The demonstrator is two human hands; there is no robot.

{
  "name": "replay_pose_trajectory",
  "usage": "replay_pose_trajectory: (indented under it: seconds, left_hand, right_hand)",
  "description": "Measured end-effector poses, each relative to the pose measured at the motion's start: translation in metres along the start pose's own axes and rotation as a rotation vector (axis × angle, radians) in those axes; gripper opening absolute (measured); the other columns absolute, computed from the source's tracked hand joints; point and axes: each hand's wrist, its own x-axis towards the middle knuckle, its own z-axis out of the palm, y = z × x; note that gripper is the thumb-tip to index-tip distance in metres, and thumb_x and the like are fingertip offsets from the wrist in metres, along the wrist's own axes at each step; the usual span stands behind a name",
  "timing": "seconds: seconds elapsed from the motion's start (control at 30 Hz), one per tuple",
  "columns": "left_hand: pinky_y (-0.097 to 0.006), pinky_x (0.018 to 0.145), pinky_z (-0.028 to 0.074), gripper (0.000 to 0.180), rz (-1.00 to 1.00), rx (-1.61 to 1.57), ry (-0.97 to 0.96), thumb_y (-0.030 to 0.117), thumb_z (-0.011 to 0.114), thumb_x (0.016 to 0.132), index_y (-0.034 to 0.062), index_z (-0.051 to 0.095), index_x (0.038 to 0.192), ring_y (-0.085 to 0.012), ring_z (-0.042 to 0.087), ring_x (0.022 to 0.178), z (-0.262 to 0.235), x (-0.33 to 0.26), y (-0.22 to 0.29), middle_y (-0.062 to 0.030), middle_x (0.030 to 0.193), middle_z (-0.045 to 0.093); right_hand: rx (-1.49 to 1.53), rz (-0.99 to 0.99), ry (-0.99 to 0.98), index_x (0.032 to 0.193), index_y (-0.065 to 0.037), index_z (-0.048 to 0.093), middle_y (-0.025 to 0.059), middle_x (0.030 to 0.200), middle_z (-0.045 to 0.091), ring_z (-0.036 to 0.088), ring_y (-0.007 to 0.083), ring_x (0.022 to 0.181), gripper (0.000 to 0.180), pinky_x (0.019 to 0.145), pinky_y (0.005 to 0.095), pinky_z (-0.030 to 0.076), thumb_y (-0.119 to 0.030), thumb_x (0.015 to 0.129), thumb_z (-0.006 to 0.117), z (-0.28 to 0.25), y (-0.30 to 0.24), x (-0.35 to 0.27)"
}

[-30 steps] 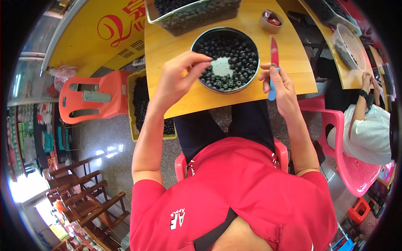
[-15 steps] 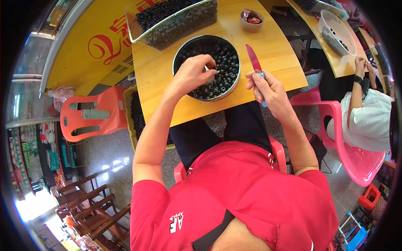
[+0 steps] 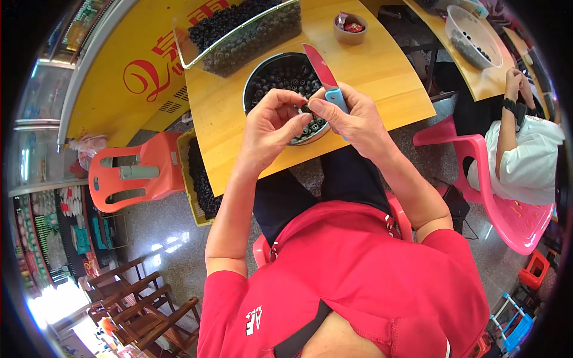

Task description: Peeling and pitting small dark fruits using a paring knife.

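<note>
**Fruit prep at table: one piece in hand, bulk of stock untouched**

Left hand (image 3: 276, 122): fingers curled together, tips pinching one small dark round fruit (image 3: 296, 109) over the near rim of the round bowl (image 3: 253, 80). Fruit is partly hidden by thumb and fingers, so condition can't be judged; a pale spot shows at the pinch, may be cut flesh or may be glare.

Right hand (image 3: 357, 119): clamped on the blue handle of a knife (image 3: 322, 67), red blade pointing up and away from the person, over the bowl. Blade is near the fruit but not touching it as far as visible. Thumb of the right hand reaches toward the left fingertips.

Stock check:
- Round bowl on the wooden table (image 3: 382, 71), well filled w/ dark fruit.
- Clear rectangular tub (image 3: 239, 33) behind the bowl, also full.
- Yellow crate (image 3: 200, 179) on the floor at the left of the table, dark fruit inside.
- Small brown cup (image 3: 350, 28) further back, holds reddish bits; contents unclear.

Judgement: work is at the single-piece stage, one fruit held up for the knife. No separate pile of finished pieces can be made out, so done qty can't be stated. Remaining qty looks large: bowl, tub and crate all loaded.

Nearby: another person in white (image 3: 525, 161) sits on a pink chair (image 3: 513, 209) at the right, by a second table w/ a pale basin (image 3: 471, 27).
</note>
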Motion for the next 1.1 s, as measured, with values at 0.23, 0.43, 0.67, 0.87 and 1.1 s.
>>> replay_pose_trajectory:
  seconds: [0.23,0.43,0.67,0.87,1.1]
  left_hand:
    - [-0.020,0.072,0.046,0.029,0.131,0.083,0.035,-0.001,0.065,0.086,0.0006,0.055,0.113,-0.0056,0.058,0.081,0.005,-0.003,0.005,-0.0005,0.093,0.057]
    - [-0.021,0.075,0.047,0.034,0.148,0.099,0.044,-0.002,0.065,0.086,0.0010,0.054,0.118,-0.0068,0.058,0.086,0.011,-0.007,-0.001,-0.0013,0.100,0.057]
    - [-0.021,0.081,0.046,0.027,0.146,-0.099,0.181,-0.001,0.066,0.086,-0.0001,0.057,0.112,-0.0077,0.057,0.090,0.021,-0.015,-0.014,-0.0019,0.101,0.057]
    - [-0.023,0.083,0.046,0.015,0.176,-0.106,0.250,0.000,0.064,0.087,-0.0028,0.061,0.101,-0.0089,0.057,0.092,0.024,-0.018,-0.024,-0.0032,0.103,0.055]
    - [-0.017,0.063,0.040,0.014,0.077,-0.282,0.252,0.011,0.065,0.090,0.0031,0.062,0.100,-0.0028,0.048,0.071,0.022,-0.019,-0.023,0.0023,0.087,0.058]
  right_hand:
    - [0.079,0.055,0.011,0.098,-0.004,0.061,-0.0061,0.068,0.050,0.041,0.0006,0.054,0.022,0.046,0.0174,0.030,-0.024,0.091,0.065,0.003,0.011,-0.006]
    - [0.194,0.118,0.037,0.096,-0.005,0.061,-0.0056,0.066,0.051,0.041,0.0012,0.051,0.020,0.044,0.0178,0.031,-0.023,0.090,0.066,0.008,0.005,-0.007]
    - [0.261,0.117,0.035,0.097,-0.006,0.061,-0.0060,0.065,0.051,0.040,0.0005,0.050,0.018,0.044,0.0175,0.032,-0.022,0.091,0.065,0.012,0.006,-0.006]
    - [0.248,0.106,0.018,0.096,-0.005,0.061,-0.0062,0.065,0.051,0.040,0.0003,0.050,0.017,0.044,0.0174,0.032,-0.021,0.092,0.063,0.011,0.005,-0.005]
    - [0.032,-0.024,0.027,0.099,-0.002,0.061,-0.0020,0.072,0.059,0.047,0.0029,0.056,0.019,0.047,0.0200,0.037,-0.021,0.094,0.060,0.006,0.007,-0.005]
